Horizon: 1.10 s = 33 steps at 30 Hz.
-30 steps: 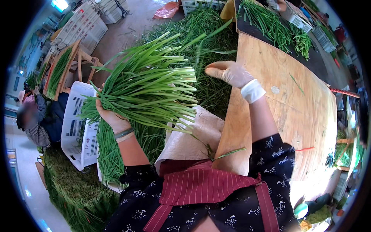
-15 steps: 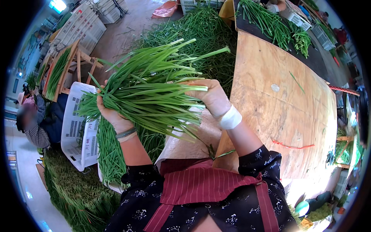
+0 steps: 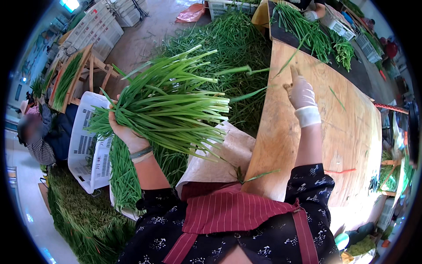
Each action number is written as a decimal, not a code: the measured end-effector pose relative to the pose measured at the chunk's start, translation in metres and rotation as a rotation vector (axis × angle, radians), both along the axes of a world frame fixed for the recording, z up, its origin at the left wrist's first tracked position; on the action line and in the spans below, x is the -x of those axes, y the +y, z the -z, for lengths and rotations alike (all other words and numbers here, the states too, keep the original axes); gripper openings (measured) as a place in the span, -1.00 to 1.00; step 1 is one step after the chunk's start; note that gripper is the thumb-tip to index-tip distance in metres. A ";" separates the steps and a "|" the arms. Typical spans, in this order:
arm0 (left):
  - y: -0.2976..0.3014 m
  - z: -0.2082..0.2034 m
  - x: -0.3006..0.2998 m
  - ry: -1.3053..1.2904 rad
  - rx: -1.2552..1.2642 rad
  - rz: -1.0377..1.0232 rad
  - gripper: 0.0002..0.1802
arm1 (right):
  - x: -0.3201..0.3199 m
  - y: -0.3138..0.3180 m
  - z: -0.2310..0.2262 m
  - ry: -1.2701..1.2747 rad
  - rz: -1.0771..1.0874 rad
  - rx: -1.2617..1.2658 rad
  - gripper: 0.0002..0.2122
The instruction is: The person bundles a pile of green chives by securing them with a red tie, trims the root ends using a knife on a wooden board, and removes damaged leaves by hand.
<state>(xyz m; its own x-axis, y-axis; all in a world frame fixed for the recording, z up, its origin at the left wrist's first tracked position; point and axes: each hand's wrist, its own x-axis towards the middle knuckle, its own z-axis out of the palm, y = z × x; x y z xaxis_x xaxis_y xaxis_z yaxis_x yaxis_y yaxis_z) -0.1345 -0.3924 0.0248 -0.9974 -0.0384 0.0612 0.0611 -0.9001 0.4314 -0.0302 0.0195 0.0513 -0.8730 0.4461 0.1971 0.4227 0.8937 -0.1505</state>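
Observation:
My left hand (image 3: 127, 137) is closed around a thick bunch of garlic chives (image 3: 171, 105), held in the air in front of me. The leafy ends hang left past the fingers and the pale stem ends fan out to the right. My right hand (image 3: 301, 93), in a pale glove, is above the wooden board, with the index finger stretched out and the other fingers partly bent. Loose chive blades (image 3: 249, 94) hang blurred in the air between that hand and the bunch, apart from the fingers as far as I can see.
A big heap of loose chives (image 3: 233, 39) lies on the floor ahead. At the left stand a white plastic crate (image 3: 81, 132) and more chives (image 3: 123, 180). A red tie (image 3: 340, 171) lies on the wooden board (image 3: 347, 123). A person (image 3: 37, 136) sits at far left.
My right hand has moved away from the bunch, to the right and up over the board, and its fingers have let go of some blades. My left hand keeps its hold.

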 end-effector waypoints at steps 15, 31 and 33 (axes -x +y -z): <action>0.010 -0.006 -0.018 0.074 0.016 0.118 -0.67 | 0.018 -0.061 -0.053 0.696 -0.310 1.146 -0.70; 0.017 -0.009 -0.018 0.076 0.003 0.135 -0.72 | 0.042 -0.059 -0.006 0.854 0.013 1.583 -0.80; 0.021 -0.012 -0.022 0.022 0.050 0.080 -0.77 | 0.048 -0.057 -0.011 0.563 -0.242 1.324 -0.75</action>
<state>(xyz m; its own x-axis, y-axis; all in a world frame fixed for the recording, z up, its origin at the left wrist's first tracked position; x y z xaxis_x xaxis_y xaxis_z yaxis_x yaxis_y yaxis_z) -0.1127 -0.3716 0.0366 -0.9955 0.0454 0.0833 -0.0003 -0.8796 0.4757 -0.0778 -0.0371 0.0623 -0.8995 0.4251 0.1013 -0.1064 0.0117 -0.9943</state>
